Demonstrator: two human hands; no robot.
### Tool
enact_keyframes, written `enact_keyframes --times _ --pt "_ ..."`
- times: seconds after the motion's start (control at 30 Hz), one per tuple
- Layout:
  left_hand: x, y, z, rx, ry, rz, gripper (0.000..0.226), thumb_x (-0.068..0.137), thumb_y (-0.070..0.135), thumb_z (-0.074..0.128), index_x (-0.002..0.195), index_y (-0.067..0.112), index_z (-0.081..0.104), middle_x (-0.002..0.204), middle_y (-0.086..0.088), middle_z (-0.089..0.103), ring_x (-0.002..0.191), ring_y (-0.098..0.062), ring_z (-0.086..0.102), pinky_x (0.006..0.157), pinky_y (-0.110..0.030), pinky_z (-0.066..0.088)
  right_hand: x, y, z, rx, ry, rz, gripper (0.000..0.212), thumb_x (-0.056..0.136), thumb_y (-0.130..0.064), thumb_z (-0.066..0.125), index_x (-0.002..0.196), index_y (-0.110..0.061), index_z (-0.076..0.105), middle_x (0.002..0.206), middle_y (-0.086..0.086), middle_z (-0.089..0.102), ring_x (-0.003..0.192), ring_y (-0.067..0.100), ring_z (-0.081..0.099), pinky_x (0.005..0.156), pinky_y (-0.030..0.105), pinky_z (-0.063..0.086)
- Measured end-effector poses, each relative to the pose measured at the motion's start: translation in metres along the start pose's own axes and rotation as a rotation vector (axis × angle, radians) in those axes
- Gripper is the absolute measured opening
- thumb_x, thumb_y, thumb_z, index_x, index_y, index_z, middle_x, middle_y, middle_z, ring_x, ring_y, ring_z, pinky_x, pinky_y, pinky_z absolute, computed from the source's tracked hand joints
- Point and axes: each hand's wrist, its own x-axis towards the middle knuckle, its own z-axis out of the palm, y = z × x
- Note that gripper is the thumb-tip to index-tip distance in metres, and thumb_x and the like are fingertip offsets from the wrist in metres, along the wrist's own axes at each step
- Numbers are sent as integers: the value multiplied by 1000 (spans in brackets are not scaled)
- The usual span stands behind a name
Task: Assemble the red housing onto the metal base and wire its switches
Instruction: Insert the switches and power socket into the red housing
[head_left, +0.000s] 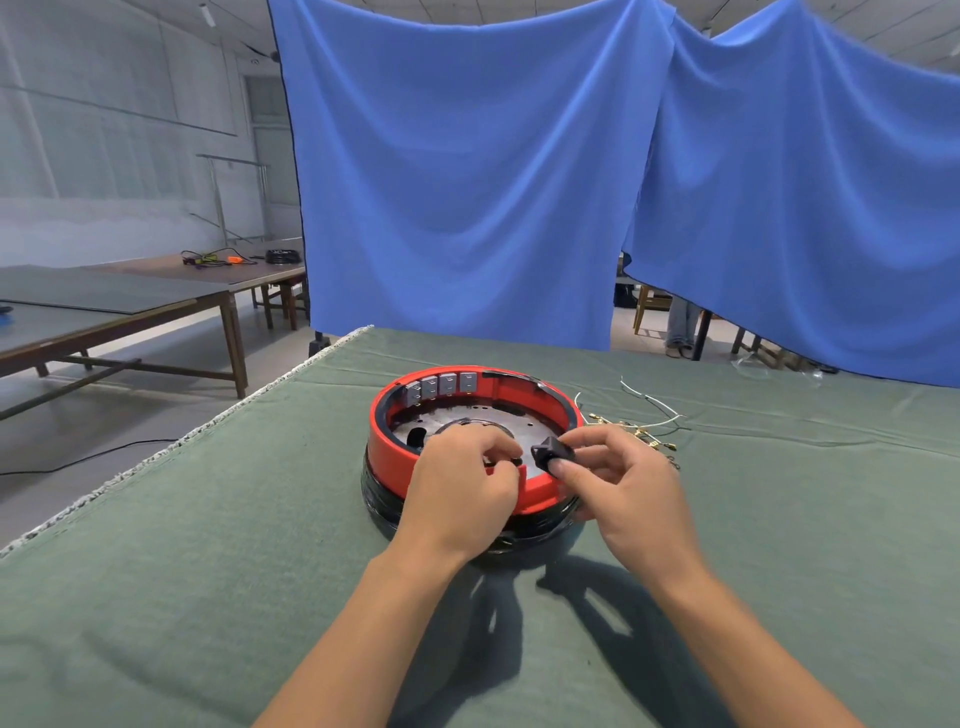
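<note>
The red housing (395, 452) sits on the round metal base (467, 423) on the green tabletop (208, 545). The left hand (460, 491) curls its grip over the near rim. The right hand (618, 483) pinches a small black switch (553, 452). Loose wires (649, 423) lie just beside.

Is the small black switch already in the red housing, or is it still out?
Out. The right hand pinches the black switch above the near rim of the red housing, not seated in its wall.
</note>
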Motion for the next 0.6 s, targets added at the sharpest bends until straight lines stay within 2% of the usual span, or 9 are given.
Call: enact_keyframes --times 0.13,0.23,0.3,0.4,0.5,0.6 --pt "3 -5 -11 -79 -9 -50 29 63 19 45 67 21 74 68 14 66 71 -3 61 68 -18 47 0 -1 -7 -184 79 -119 22 76 -23 75 87 -41 69 81 -18 70 78 2 64 68 21 47" --pt "6 -10 -15 -130 1 -52 29 62 17 45 60 20 73 64 13 67 70 -2 61 65 -15 46 -1 -3 -7 -182 54 -162 24 78 -24 74 92 -43 70 86 -12 71 83 11 64 76 37 51" --pt "7 -11 -15 -137 9 -41 29 61 16 44 60 19 74 62 16 66 71 0 62 66 -11 43 -3 -4 -2 -203 31 -179 24 78 -26 74 93 -44 70 88 -12 70 83 10 64 78 40 51" --pt "7 -13 -15 -145 17 -41 30 61 16 44 58 22 73 60 18 64 71 1 62 66 -10 43 -9 -3 7 -235 32 -191 22 77 -30 74 93 -45 70 90 -17 69 85 8 64 79 38 52" --pt "8 -15 -18 -167 43 -62 32 60 14 43 49 33 66 54 15 64 64 -1 62 60 -11 44 -10 -4 12 -271 96 -215 21 77 -33 74 93 -46 70 88 -23 67 85 4 63 79 33 51" --pt "9 -18 -21 -170 60 -70 34 60 13 42 45 34 65 54 14 66 61 -2 62 59 -12 44 -9 -5 13 -273 112 -208 20 79 -33 73 94 -45 71 88 -26 67 87 2 62 80 32 51"
